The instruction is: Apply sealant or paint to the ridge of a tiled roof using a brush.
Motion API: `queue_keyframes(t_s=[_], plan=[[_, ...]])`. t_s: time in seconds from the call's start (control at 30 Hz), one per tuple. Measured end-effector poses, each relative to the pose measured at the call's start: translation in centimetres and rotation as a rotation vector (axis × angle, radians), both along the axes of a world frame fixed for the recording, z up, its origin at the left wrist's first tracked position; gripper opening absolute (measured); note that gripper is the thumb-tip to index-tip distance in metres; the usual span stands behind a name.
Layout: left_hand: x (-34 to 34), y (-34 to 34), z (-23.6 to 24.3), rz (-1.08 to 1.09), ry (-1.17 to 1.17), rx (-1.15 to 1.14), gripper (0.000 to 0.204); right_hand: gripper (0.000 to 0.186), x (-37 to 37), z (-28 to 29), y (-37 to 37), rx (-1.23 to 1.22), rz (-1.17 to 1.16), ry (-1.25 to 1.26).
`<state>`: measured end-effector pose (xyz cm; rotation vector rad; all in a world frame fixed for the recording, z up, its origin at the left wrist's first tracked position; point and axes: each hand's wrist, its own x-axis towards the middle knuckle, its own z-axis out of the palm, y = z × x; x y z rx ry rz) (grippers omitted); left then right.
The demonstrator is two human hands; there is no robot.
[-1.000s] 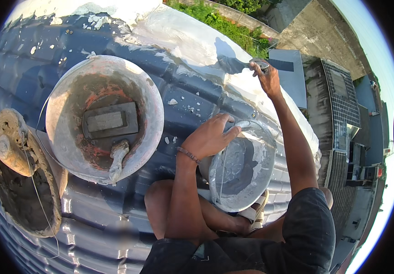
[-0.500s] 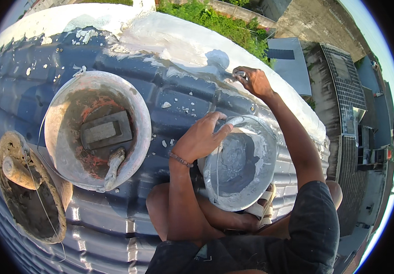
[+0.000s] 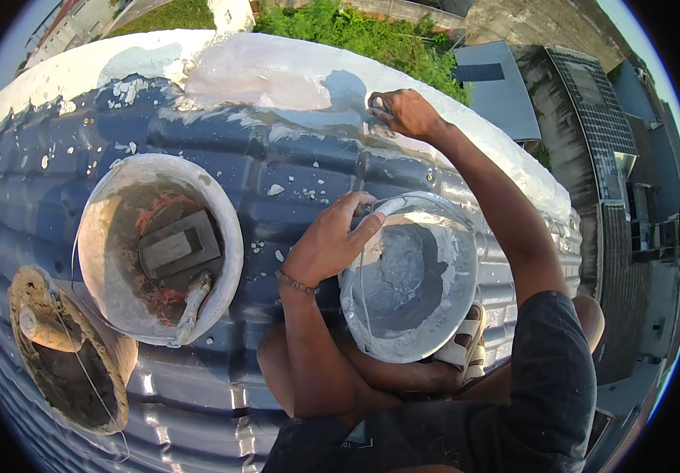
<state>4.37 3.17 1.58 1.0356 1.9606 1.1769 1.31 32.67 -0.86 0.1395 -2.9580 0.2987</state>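
My left hand [image 3: 326, 240] grips the left rim of a grey bucket [image 3: 466, 296], thumb over the edge. Smooth grey paste [image 3: 399, 264] lies inside it, with lighter smears up its walls. Farther off, my right hand [image 3: 409, 114] is closed beside the white coated ridge [image 3: 269, 75], where it meets the roof. A pale rounded end shows between its fingers; the rest of what it holds is hidden. Wet-looking grey coating and a shadow lie just left of that hand.
A larger bucket [image 3: 92, 260] on the left holds a grey float [image 3: 182, 244] and a crusted brush [image 3: 194, 303]. A tilted container of dark mortar [image 3: 68, 378] stands beside it. Dried chips dot the blue ribbed roof [image 3: 265, 229]. Beyond the ridge, plants [image 3: 340, 35] and lower roofs show.
My right hand has moved a little left along the ridge. My left hand stays on the bucket rim. The view has shifted slightly.
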Motion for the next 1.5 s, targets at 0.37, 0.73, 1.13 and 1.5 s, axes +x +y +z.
queue_keyframes(t_s=[0.37, 0.73, 1.13, 1.5], plan=[[-0.2, -0.3, 0.3, -0.002, -0.015, -0.005, 0.057, 0.036, 0.8, 2.2, 1.1, -0.206, -0.213, 0.210], [0.0, -0.3, 0.0, 0.020, 0.010, -0.004, 0.054, 0.042, -3.6, -1.5, 0.9, -0.984, -0.323, 0.448], [-0.1, -0.5, -0.8, 0.044, 0.039, 0.059, 0.055, 0.039, 1.4, -2.5, 11.4, 0.069, -0.909, 0.444], [0.0, -0.5, -1.2, 0.072, 0.008, 0.057, 0.055, 0.034, -14.6, 3.2, -3.8, -0.812, -0.201, 0.556]])
